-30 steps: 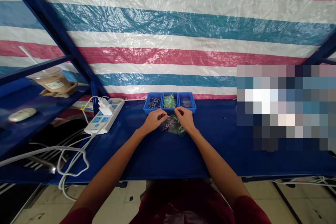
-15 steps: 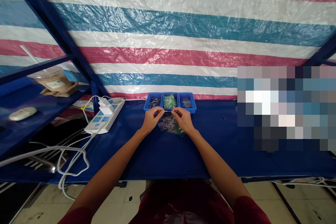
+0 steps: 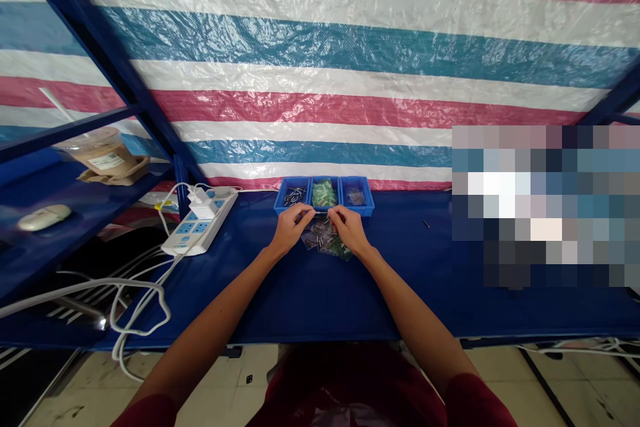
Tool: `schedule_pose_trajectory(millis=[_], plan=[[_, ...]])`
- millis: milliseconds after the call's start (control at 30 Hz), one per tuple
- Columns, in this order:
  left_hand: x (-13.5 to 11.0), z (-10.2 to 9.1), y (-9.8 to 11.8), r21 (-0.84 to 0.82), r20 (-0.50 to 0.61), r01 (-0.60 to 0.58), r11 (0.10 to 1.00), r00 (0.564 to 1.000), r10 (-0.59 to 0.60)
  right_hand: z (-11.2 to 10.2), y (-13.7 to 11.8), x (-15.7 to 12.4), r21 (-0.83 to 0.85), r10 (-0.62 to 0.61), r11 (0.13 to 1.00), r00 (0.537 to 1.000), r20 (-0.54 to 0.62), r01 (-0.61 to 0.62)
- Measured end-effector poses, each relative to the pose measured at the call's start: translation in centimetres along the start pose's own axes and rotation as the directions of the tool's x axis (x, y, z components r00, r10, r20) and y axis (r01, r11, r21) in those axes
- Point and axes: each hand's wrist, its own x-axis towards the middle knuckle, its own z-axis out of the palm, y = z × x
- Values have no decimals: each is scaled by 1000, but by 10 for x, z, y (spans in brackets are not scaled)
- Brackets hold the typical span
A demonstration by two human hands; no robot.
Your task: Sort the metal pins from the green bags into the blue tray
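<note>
My left hand (image 3: 291, 227) and my right hand (image 3: 349, 229) are both pinched shut on the top edge of a small clear plastic bag (image 3: 324, 238), which holds dark and green small parts. The bag hangs between the hands just above the blue table (image 3: 310, 293). Right behind the hands stand three small blue bins: the left bin (image 3: 293, 195) holds dark metal pieces, the middle bin (image 3: 324, 193) green parts, the right bin (image 3: 355, 195) a few dark bits.
A white power strip (image 3: 199, 225) with a plugged-in charger lies left of the hands, and white cables (image 3: 130, 293) trail off the table edge. On a blue shelf at the left sit a cup with a straw (image 3: 97, 152) and a white mouse (image 3: 44, 215). A striped tarp (image 3: 330, 80) hangs behind.
Both hands lifted slightly and moved toward the bins, drawing the bag's top edge up between them. Since half a second ago they have hardly moved.
</note>
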Motion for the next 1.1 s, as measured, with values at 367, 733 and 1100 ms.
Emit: schedule_pose_trajectory(millis=[367, 733, 1100], plan=[[0, 0, -2, -27, -17, 28, 999, 999, -28, 1, -2, 0, 24, 1, 1000, 1000, -26, 0], [2, -1, -3, -5, 7, -35, 999, 999, 35, 1, 0, 0, 33, -5, 999, 1000, -29, 6], [2, -1, -2, -32, 6, 16, 999, 1000, -16, 3, 0, 1, 62, 10, 998, 999, -30, -8]])
